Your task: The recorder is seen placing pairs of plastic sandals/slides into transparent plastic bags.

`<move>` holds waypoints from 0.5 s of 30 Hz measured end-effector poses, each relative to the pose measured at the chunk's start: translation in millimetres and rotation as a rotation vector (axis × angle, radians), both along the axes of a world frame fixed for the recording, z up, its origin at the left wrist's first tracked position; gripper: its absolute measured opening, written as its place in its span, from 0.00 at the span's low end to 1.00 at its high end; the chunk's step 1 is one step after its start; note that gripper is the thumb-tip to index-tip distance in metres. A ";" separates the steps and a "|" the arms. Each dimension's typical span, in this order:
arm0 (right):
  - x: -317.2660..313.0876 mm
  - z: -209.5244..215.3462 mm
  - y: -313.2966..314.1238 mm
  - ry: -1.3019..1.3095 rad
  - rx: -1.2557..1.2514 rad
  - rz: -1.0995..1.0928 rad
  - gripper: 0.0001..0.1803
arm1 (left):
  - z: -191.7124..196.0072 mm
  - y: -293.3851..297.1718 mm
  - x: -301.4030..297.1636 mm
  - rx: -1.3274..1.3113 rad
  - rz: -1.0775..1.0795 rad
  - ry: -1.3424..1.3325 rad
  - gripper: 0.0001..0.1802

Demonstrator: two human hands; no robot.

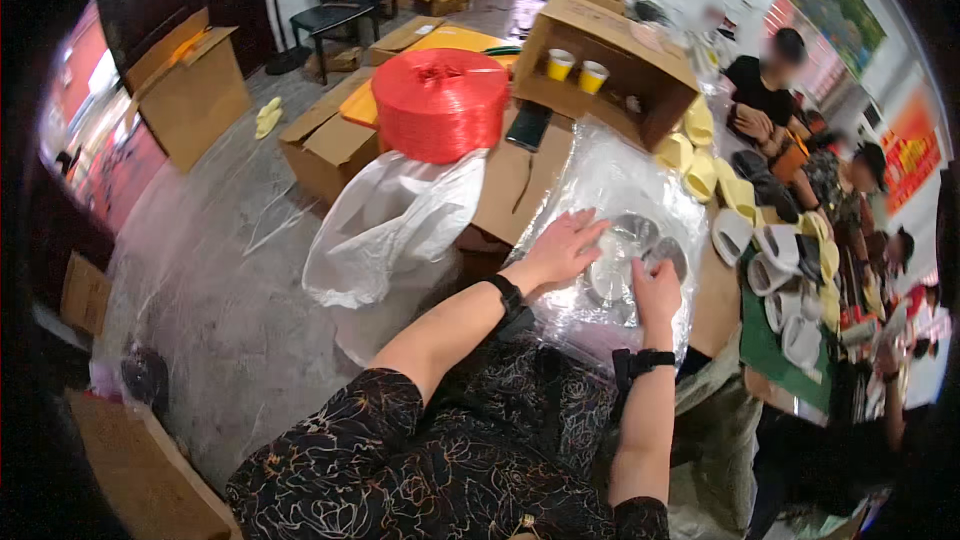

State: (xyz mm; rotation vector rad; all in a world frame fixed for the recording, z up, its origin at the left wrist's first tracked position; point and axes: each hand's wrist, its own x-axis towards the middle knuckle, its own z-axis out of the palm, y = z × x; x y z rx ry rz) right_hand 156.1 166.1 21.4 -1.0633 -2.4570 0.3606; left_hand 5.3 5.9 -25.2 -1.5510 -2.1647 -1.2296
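Observation:
A clear plastic bag (610,190) lies on flattened cardboard in front of me, with round shiny metal pieces (628,240) inside it. My left hand (566,245) rests flat on the bag's left side, fingers spread over the plastic. My right hand (657,292) presses on the bag at the lower right, its fingers curled over one round metal piece through the plastic; whether it grips it I cannot tell. Both wrists wear black bands.
A big red spool of plastic twine (440,100) stands left of the bag above a white plastic bag (390,225). An open cardboard box (610,65) holds two yellow cups (576,70). Yellow and white slippers (745,210) lie at the right, where people sit.

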 end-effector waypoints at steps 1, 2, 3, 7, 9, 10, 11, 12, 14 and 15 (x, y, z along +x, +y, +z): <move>0.0 -2.8 0.4 0.015 0.005 0.007 0.28 | -2.5 -8.6 -5.8 -0.004 0.023 -0.007 0.32; -0.8 -5.8 1.2 0.056 0.056 0.029 0.28 | -1.8 -16.4 -14.4 0.041 -0.083 0.150 0.31; -0.1 -8.0 3.3 0.030 0.051 0.031 0.28 | -1.1 -23.7 -21.8 0.083 -0.193 0.306 0.30; 1.2 -13.3 10.4 0.018 0.056 0.027 0.27 | 34.2 -52.5 -32.2 0.284 -0.312 -0.750 0.23; 0.9 -14.0 7.6 0.029 0.060 0.029 0.27 | 59.6 -109.5 -26.0 0.232 0.035 -0.421 0.28; -0.1 -12.0 3.4 0.044 0.074 0.038 0.27 | 52.3 -137.8 -31.0 0.268 0.238 -0.248 0.30; 0.4 -11.4 4.7 0.030 0.082 0.021 0.27 | 52.2 -165.2 -34.5 0.240 0.324 -0.298 0.31; 0.1 -11.9 7.6 0.032 0.070 0.013 0.27 | 48.3 -192.2 -40.0 0.158 0.423 -0.305 0.32; -3.4 -16.9 9.1 0.052 0.106 0.013 0.27 | 19.2 -249.1 -55.6 0.057 0.527 -0.312 0.33; -5.7 -6.1 -0.2 0.029 0.062 0.014 0.26 | -10.0 -280.1 -65.4 -0.124 0.593 -0.157 0.35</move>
